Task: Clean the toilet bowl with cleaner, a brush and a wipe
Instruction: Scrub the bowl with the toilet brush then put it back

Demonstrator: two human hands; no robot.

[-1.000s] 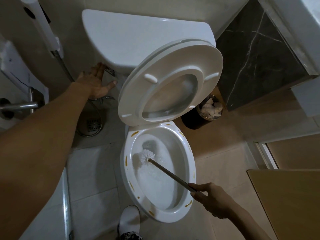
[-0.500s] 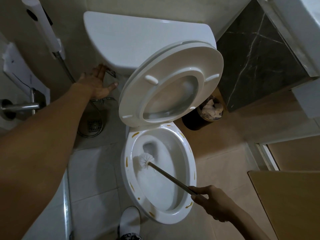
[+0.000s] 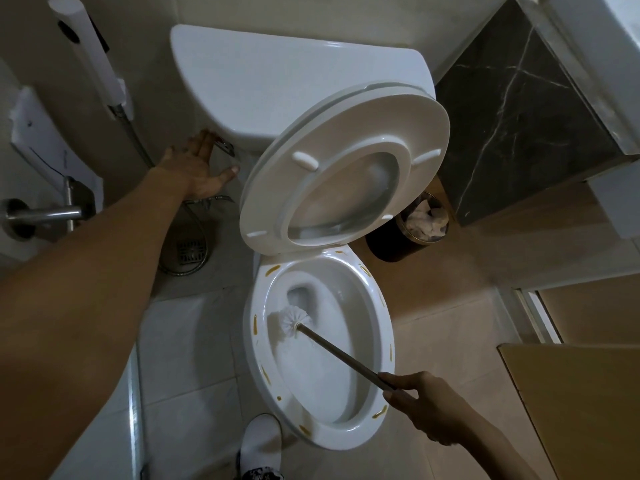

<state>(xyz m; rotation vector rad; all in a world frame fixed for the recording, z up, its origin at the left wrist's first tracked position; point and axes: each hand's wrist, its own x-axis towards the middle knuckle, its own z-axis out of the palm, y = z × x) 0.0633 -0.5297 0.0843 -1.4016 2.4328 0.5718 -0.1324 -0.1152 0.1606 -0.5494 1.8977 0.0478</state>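
- Clearly I am in the scrubbing part of the job: my right hand [image 3: 426, 407] has its fingers curled round the near end of the brush [image 3: 332, 348], and the white bristle head lies against the inner left wall of the toilet bowl [image 3: 377, 327], just in front of the drain opening.
- My left hand [image 3: 197, 171] reaches out to the side of the tank [image 3: 298, 88] with fingers straight and held together and the thumb spread apart; the fingertips are at the flush lever [image 3: 225, 147], though I cannot tell whether they are pressing it.
- Yellow-brown streaks sit all round the rim, which I take to be cleaner or stains. Either way the rim does not look wiped, so that step seems left to do.
- I judge the task roughly midway: brushing is in hand, and flushing and wiping the rim and seat [image 3: 346, 168] appear to remain. No cleaner bottle or wipe shows in view.
- The bowl holds shallow water near the drain, with pale foam or wetness on its inner wall.
- The seat and lid stand raised against the tank.
- The dark bin [image 3: 408, 233] beside the toilet, on its right, holds crumpled white paper.
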